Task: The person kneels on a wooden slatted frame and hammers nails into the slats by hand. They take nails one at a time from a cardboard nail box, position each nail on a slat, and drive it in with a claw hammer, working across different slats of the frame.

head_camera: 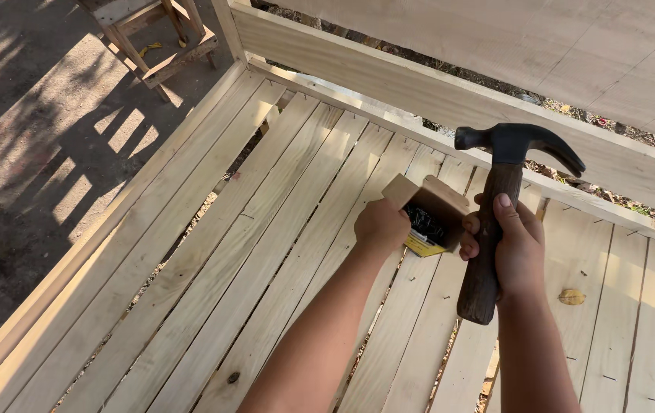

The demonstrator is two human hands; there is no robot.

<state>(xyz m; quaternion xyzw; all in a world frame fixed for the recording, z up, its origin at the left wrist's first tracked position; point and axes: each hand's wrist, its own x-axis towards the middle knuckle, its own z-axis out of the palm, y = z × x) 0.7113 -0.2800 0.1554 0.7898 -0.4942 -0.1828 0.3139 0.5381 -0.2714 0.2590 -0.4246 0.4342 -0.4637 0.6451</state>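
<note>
- Hammer (495,222) upright in the right hand (512,248), black claw head at top, dark wooden handle gripped near its middle, fingers wrapped tight around it.
- Small cardboard box (430,214) of dark nails between both hands, flaps open, tilted toward the camera, yellow strip along its lower edge.
- Left hand (381,227) at the box's left side, fingers curled in and closed against the cardboard; fingertips hidden behind the knuckles.
- Right fingertips touching the box's right edge beside the hammer handle.
- Pale wooden slats (266,252) beneath, nailed side by side, narrow gaps between.
- Raised rail (388,76) behind the slats.
- Dry leaf (572,297) on a slat at right.
- Wooden stool (160,38) on the dirt ground, upper left.
</note>
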